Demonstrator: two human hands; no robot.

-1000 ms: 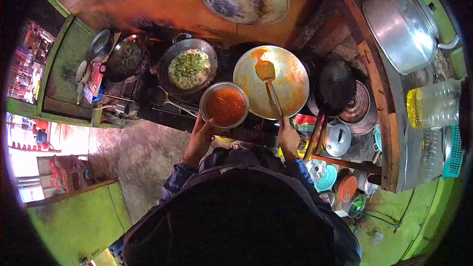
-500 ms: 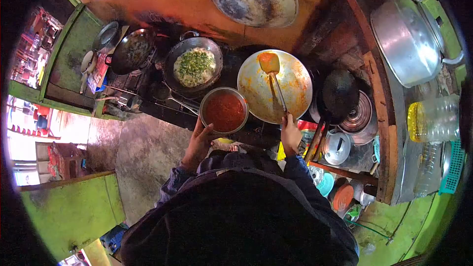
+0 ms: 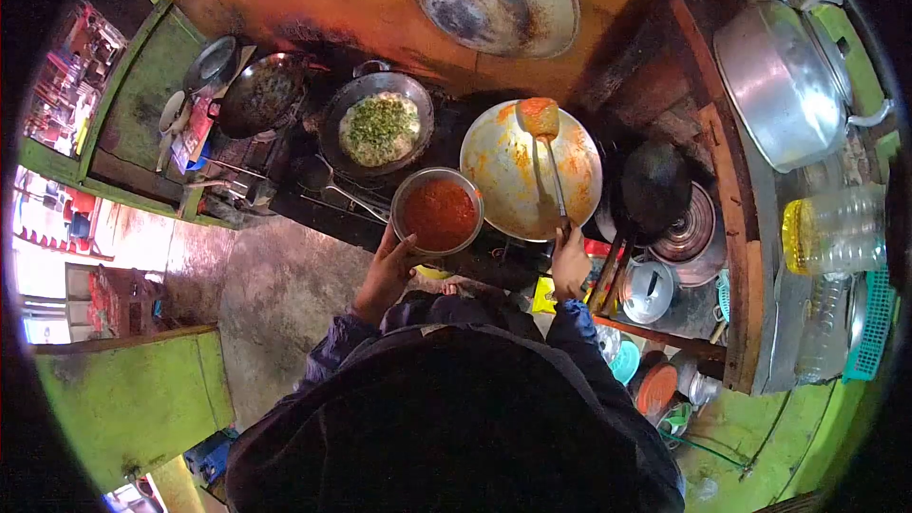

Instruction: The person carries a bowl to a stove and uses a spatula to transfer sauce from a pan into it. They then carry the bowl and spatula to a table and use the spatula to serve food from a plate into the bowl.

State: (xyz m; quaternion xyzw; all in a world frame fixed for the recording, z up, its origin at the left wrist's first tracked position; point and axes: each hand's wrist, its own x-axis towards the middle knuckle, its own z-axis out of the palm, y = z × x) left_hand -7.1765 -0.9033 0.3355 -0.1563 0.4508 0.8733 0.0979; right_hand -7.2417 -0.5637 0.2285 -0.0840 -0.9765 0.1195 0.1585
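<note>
My left hand (image 3: 384,277) grips a metal bowl (image 3: 438,250) of red sauce (image 3: 438,213) from its near left side, thumb up at the rim. The bowl is held at the front edge of the stove, beside a wide pale pan (image 3: 577,192) smeared with orange-red sauce. In my right hand (image 3: 571,266) is the handle of a spatula (image 3: 554,171). Its blade, coated in red sauce, is over the far side of the pan. Left of the pan, a dark wok (image 3: 329,144) holds a pale, egg-like mixture topped with chopped greens (image 3: 378,129).
A ladle (image 3: 347,192) lies left of the bowl. An oily dark wok (image 3: 255,100) stands farther left. At the right are a blackened pan (image 3: 655,185), a metal lid (image 3: 649,290) and a wooden post (image 3: 736,199). A large pot (image 3: 784,76) and plastic bottles (image 3: 845,228) stand beyond.
The spatula blade has moved a little to the right across the pan and shows more red sauce on it. The bowl has shifted slightly right with my left hand.
</note>
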